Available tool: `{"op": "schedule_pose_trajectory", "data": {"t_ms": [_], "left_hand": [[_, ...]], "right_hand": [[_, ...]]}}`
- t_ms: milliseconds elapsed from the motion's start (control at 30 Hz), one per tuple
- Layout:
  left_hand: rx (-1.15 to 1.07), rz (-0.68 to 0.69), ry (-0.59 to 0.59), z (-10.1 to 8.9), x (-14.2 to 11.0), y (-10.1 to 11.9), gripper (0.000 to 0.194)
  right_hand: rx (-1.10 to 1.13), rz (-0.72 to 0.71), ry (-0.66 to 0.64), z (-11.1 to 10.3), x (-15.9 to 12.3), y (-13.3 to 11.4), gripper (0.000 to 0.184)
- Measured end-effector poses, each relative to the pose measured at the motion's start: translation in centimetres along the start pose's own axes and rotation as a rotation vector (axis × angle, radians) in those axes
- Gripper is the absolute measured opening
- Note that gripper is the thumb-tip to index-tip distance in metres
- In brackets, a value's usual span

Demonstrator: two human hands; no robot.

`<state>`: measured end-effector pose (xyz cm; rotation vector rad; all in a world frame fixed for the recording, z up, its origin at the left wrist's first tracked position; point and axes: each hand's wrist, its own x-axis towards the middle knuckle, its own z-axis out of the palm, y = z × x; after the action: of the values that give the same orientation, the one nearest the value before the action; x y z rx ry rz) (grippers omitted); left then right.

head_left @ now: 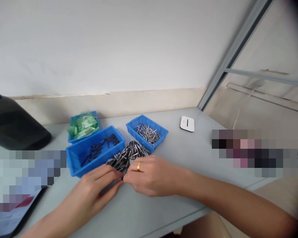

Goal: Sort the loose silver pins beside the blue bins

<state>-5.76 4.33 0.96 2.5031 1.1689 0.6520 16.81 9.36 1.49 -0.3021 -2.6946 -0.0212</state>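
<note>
My left hand [96, 185] and my right hand [151, 177], which wears a gold ring, meet fingertip to fingertip low over the grey table. Both are closed in a pinch; what they hold is mostly hidden by the fingers. Just beyond them lies a loose pile of thin metal pins [131, 152], some silvery and some dark. A blue bin [75, 168] with dark pins [96, 150] stands left of the pile. Behind the pile on the right, a second blue bin [162, 134] contains shiny short pins [147, 133].
A small blue bin [97, 115] at the back holds a green plastic bag [85, 124]. To the right sits a white square device [187, 124]. A dark cylindrical object [15, 122] leans in at left, above a blurred screen-like panel [17, 195]. A metal frame [216, 79] rises at right.
</note>
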Motion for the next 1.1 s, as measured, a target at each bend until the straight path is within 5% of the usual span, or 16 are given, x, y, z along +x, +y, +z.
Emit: {"op": "schedule_pose_trajectory", "data": {"t_ms": [1100], "left_hand": [[-0.176, -0.145, 0.093, -1.3, 0.4, 0.1, 0.011]], "right_hand": [[0.104, 0.001, -0.219, -0.7, -0.2, 0.5, 0.041]]}}
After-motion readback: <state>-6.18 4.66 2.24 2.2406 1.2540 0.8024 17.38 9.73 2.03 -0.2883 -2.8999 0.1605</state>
